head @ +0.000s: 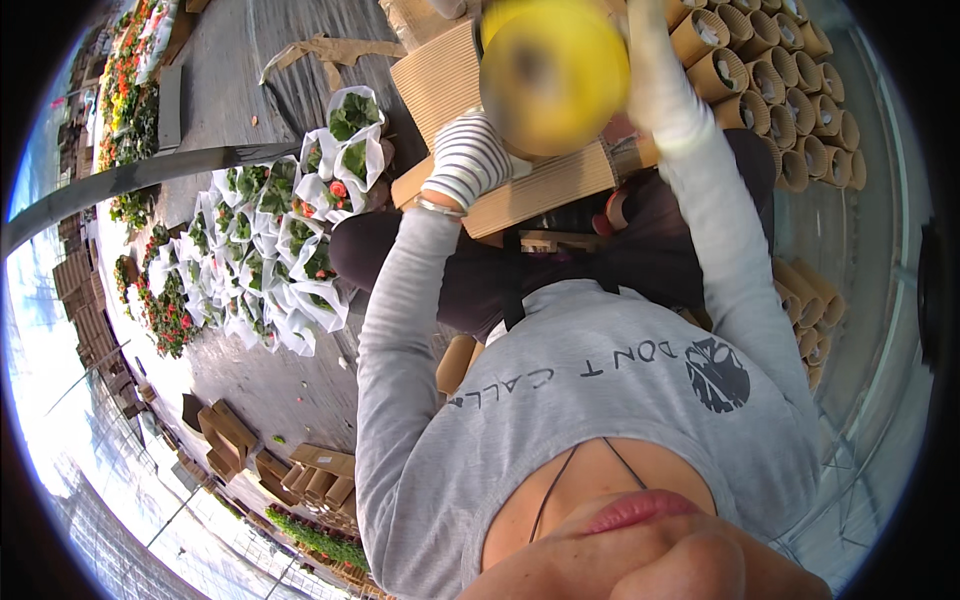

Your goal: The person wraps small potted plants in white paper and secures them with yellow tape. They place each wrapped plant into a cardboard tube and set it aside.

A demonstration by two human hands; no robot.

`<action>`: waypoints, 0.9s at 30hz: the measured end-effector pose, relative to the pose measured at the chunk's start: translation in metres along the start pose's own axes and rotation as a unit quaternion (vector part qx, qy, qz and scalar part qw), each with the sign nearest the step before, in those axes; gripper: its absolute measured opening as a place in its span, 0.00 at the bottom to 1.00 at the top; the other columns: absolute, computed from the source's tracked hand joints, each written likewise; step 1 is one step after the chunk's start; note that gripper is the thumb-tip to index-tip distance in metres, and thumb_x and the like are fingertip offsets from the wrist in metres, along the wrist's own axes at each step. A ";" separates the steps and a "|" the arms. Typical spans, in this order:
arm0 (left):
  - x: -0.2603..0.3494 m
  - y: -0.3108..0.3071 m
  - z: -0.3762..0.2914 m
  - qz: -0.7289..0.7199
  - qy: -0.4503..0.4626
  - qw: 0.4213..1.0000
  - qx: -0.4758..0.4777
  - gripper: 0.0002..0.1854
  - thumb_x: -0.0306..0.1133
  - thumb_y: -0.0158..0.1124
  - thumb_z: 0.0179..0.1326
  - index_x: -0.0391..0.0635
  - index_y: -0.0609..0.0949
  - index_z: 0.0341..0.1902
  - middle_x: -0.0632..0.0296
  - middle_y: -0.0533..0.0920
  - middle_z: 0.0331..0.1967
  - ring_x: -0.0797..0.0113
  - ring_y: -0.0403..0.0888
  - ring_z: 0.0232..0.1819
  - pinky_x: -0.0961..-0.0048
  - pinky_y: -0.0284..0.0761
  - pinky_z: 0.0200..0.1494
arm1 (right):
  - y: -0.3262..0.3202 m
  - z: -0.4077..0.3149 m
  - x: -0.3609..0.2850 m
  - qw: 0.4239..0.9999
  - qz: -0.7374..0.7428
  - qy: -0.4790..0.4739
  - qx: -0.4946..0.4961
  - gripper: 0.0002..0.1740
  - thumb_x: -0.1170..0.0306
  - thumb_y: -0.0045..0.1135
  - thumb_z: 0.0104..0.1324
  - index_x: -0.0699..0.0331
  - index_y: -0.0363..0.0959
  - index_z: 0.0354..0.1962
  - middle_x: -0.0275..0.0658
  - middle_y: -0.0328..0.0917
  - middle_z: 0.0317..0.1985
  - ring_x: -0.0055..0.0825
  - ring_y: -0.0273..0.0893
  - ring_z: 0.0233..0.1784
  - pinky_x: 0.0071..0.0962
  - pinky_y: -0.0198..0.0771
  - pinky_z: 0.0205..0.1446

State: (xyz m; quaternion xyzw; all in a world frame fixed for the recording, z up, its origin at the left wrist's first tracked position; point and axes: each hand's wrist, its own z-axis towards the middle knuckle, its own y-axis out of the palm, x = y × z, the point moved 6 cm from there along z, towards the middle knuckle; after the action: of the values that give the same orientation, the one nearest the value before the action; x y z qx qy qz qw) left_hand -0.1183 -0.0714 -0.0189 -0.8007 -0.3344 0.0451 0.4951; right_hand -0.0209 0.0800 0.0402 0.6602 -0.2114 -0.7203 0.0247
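A round yellow roll (562, 75) with a dark centre, blurred by motion, hangs over the work in front of me; its exact kind is unclear. My right hand (649, 67), pale and blurred, is at its right side and seems to hold it. My left hand (469, 157), in a striped glove, lies on corrugated cardboard (544, 195) just left of the roll. The roll hides its fingertips. More corrugated cardboard (435, 82) stands beyond that hand. The cardboard is between my knees.
Potted plants in white sleeves (255, 247), some with red flowers, crowd the floor at my left. Rolled corrugated cardboard tubes (784, 97) are stacked at my right. Torn brown paper (330, 52) lies ahead. A dark curved bar (150, 176) crosses at left. Cartons (225, 439) stand behind left.
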 end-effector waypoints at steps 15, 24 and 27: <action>-0.026 -0.003 0.016 -0.042 0.021 0.997 0.053 0.51 0.53 0.85 0.31 0.39 0.78 0.61 0.45 0.86 0.49 0.49 0.85 0.52 0.60 0.80 0.56 | 0.013 -0.125 0.040 0.835 -0.448 0.306 -0.091 0.32 0.44 0.63 0.62 0.72 0.80 0.30 0.43 0.80 0.22 0.26 0.81 0.25 0.30 0.75 0.33; 0.054 -0.021 0.018 0.411 0.062 0.904 0.096 0.29 0.35 0.50 0.73 0.42 0.67 0.75 0.52 0.87 0.42 0.55 0.85 0.45 0.50 0.73 0.52 | -0.095 -0.077 0.103 0.600 -0.743 0.292 0.056 0.35 0.46 0.67 0.61 0.70 0.73 0.50 0.55 0.84 0.43 0.52 0.83 0.48 0.41 0.77 0.53; 0.095 0.000 0.007 0.542 0.104 0.825 0.122 0.27 0.31 0.48 0.72 0.41 0.67 0.74 0.48 0.86 0.45 0.53 0.84 0.48 0.46 0.68 0.61 | -0.098 -0.069 0.130 0.605 -0.726 0.325 -0.036 0.30 0.52 0.68 0.62 0.65 0.76 0.52 0.53 0.83 0.46 0.50 0.80 0.54 0.42 0.74 0.58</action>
State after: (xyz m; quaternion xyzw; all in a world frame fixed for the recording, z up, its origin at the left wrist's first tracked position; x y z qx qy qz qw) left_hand -0.0477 -0.0116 0.0019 -0.7862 0.2151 0.2627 0.5163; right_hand 0.0526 0.1098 -0.1184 0.7862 0.3850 -0.2466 -0.4158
